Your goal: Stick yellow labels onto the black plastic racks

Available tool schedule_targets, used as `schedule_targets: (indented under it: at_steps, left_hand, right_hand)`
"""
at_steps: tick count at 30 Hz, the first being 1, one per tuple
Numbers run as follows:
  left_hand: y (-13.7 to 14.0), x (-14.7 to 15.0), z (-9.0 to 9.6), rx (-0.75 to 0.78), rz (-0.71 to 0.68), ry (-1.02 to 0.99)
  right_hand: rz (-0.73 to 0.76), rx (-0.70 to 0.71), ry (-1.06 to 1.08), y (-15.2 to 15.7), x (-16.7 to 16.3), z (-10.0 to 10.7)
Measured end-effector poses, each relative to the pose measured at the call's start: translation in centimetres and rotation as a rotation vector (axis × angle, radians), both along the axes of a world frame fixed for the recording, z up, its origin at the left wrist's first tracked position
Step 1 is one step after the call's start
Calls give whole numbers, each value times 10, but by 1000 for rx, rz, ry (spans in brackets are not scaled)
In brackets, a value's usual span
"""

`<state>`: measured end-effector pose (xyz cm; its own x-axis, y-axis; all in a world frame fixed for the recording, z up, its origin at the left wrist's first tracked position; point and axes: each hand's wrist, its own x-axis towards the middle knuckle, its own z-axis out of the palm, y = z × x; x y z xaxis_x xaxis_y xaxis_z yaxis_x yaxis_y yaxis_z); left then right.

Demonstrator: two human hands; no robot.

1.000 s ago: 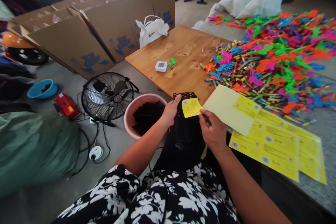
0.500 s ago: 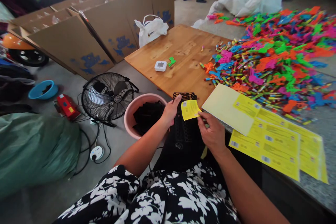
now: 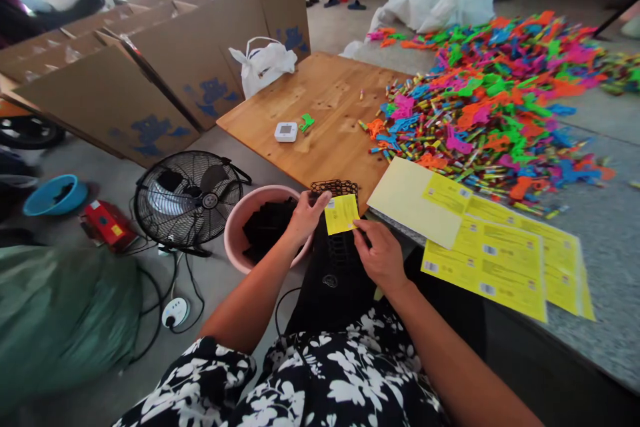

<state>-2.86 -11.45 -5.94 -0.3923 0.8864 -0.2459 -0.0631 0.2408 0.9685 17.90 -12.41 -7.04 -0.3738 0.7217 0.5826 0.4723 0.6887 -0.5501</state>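
Note:
My left hand (image 3: 304, 217) is closed on a black openwork plastic piece (image 3: 334, 186), with its thumb on top near the label's left edge. A small yellow sticker label (image 3: 341, 215) lies over the middle of that piece; whether it is stuck down I cannot tell. My right hand (image 3: 381, 252) pinches the label's lower right corner between thumb and fingertips. More black lattice (image 3: 340, 248) shows below the label, above my lap. Yellow label sheets (image 3: 505, 257) and a pale backing sheet (image 3: 413, 203) lie to the right of my right hand.
A pink tub (image 3: 233, 240) of black pieces stands left, beside a black floor fan (image 3: 187, 203). The wooden board (image 3: 325, 97) carries a white timer-like device (image 3: 286, 131) and a green toy piece (image 3: 306, 122). Colourful plastic pieces (image 3: 480, 107) are heaped right. Cartons (image 3: 165, 73) stand behind.
The label has turned flatter and more level against the black piece, still in my right fingers. My left hand keeps its hold. The whole view has shifted, so surroundings appear further left.

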Motion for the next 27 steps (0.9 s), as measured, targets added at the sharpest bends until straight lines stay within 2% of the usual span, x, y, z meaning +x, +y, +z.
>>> schedule_targets:
  at_steps: [4, 9, 13, 17, 21, 24, 27]
  left_hand:
    - [-5, 4, 2, 17, -73, -17]
    - [-1, 13, 2, 3, 16, -113]
    - [4, 12, 0, 35, 64, -246]
    - [3, 10, -1, 58, 66, -275]
    - [-5, 15, -4, 117, 23, -154]
    - [-9, 19, -11, 124, -6, -111]
    - [-6, 20, -20, 81, 34, -95]
  right_hand:
    - [0, 23, -23, 0, -1, 2]
    - [-13, 57, -86, -8, -3, 7]
    - [-111, -23, -127, -24, -1, 6]
    - [-220, -267, -21, -29, 2, 9]
    - [-338, -609, 2, -10, -3, 15]
    - [-266, -831, -90, 5, -9, 12]
    - [-132, -910, -119, 11, -9, 5]
